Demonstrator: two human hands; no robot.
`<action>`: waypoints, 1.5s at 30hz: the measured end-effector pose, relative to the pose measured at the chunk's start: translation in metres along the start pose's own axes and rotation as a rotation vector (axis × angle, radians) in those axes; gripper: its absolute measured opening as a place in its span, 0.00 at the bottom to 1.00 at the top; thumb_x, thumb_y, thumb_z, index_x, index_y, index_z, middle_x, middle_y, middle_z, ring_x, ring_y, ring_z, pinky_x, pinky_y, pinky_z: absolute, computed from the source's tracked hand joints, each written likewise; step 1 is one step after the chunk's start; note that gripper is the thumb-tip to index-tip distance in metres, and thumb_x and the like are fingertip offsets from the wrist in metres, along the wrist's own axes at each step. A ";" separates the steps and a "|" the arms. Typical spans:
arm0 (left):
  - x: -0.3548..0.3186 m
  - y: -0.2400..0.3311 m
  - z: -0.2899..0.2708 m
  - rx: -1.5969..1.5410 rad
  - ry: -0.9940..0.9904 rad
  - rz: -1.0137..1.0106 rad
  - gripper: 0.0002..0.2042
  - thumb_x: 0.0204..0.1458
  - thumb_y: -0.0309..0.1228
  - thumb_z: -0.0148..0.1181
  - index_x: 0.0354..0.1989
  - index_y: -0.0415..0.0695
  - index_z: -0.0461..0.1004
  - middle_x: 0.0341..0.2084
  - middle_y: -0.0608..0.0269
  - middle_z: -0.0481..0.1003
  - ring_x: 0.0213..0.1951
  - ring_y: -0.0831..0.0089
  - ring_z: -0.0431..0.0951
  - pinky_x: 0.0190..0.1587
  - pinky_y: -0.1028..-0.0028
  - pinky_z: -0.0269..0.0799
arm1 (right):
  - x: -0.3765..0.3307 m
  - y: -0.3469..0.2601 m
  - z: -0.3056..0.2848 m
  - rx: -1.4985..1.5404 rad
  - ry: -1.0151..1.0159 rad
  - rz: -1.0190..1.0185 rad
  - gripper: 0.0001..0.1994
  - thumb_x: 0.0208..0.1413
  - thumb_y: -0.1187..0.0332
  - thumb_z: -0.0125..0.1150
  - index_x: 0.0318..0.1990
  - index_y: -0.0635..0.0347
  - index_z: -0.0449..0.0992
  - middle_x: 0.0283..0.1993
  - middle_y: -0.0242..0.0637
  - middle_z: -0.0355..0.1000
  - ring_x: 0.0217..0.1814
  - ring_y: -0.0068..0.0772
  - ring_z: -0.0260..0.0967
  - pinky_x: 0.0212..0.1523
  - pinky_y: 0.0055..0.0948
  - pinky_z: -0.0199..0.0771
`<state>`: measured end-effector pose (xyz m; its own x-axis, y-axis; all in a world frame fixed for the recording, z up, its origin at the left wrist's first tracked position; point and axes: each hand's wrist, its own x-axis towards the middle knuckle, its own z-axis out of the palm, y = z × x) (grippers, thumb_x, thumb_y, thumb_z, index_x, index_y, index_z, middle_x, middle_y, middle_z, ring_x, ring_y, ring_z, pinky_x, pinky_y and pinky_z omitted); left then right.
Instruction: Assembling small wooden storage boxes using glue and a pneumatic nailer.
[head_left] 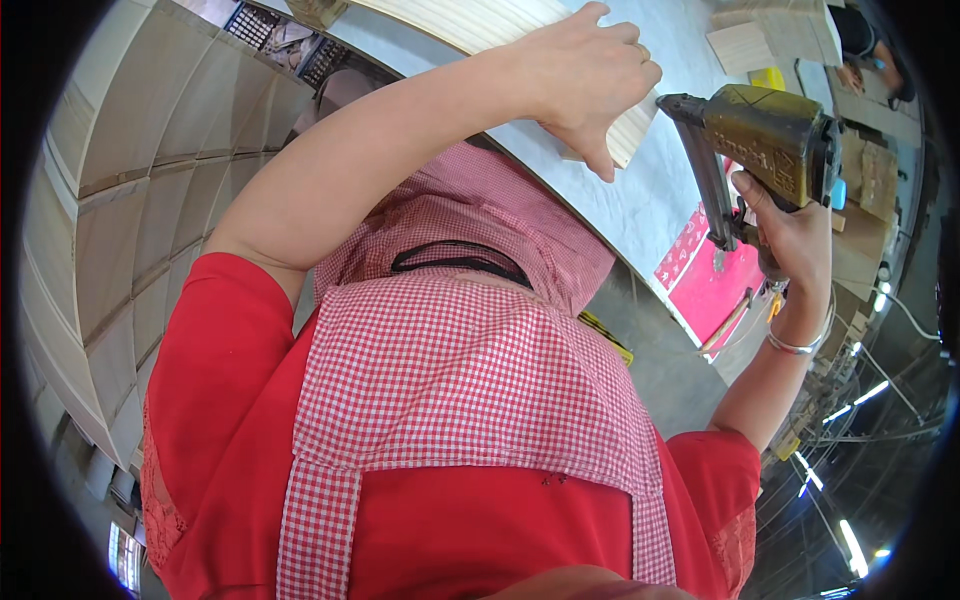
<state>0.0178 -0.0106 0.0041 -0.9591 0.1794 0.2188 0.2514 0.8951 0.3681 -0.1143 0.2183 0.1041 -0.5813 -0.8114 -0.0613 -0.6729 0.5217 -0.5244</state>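
Observation:
My left hand (590,70) presses down, fingers curled and thumb spread, on a pale wooden piece (632,138) lying on the grey worktable (640,205). My right hand (795,240) grips the handle of an olive-coloured pneumatic nail gun (770,135). The gun's nose (668,102) points at the right edge of the wooden piece, close to my left thumb. A silver bangle (800,345) sits on my right wrist. My red top and red-checked apron (460,380) fill the lower picture.
Stacked pale wooden panels (130,230) curve along the left side. A pink sheet (715,285) lies at the table's near edge. Loose boards (745,45) and a yellow item (768,78) lie farther back. Another person (870,50) works at the top right.

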 end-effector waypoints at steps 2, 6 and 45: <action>0.000 0.000 -0.002 0.000 -0.006 0.001 0.36 0.33 0.54 0.72 0.41 0.33 0.74 0.39 0.47 0.77 0.50 0.53 0.74 0.57 0.51 0.64 | 0.000 -0.002 -0.002 0.026 -0.026 0.034 0.13 0.54 0.62 0.73 0.39 0.61 0.80 0.20 0.21 0.66 0.16 0.11 0.55 0.16 0.19 0.52; -0.001 0.003 -0.010 0.001 -0.041 -0.002 0.37 0.34 0.55 0.72 0.42 0.32 0.73 0.40 0.46 0.76 0.50 0.52 0.73 0.58 0.51 0.63 | 0.006 -0.003 -0.006 -0.090 -0.082 0.140 0.12 0.54 0.63 0.73 0.39 0.61 0.80 0.20 0.22 0.67 0.16 0.12 0.56 0.15 0.20 0.52; -0.069 0.022 0.056 -1.607 0.816 -1.018 0.11 0.65 0.32 0.54 0.49 0.38 0.68 0.42 0.61 0.75 0.43 0.70 0.78 0.48 0.66 0.78 | 0.052 0.208 0.066 0.124 0.719 0.230 0.28 0.54 0.62 0.68 0.58 0.71 0.69 0.52 0.51 0.73 0.47 0.43 0.75 0.49 0.34 0.74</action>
<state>0.0827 0.0195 -0.0536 -0.6462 -0.6284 -0.4330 0.0829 -0.6218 0.7788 -0.2547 0.2669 -0.0639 -0.8836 -0.2927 0.3655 -0.4678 0.5889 -0.6591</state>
